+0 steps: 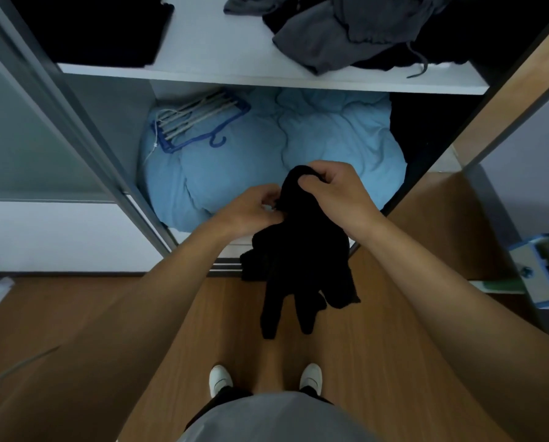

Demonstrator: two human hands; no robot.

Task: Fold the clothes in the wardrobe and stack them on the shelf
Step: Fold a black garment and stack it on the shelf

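A black garment (301, 256) hangs bunched in front of the open wardrobe, its loose ends dangling over the wooden floor. My right hand (333, 189) grips its top edge from above. My left hand (254, 208) pinches the fabric just to the left, a little lower. Above, the white shelf (222, 52) carries a folded black stack (97, 27) at its left end and a crumpled heap of grey and black clothes (362, 30) at its right.
Under the shelf lies a light blue duvet (266, 151) with a bundle of hangers (196, 119) on it. A grey sliding door frame (75, 122) stands at the left, a wooden panel (502, 116) at the right. A blue-and-white object (541, 269) juts in at the far right.
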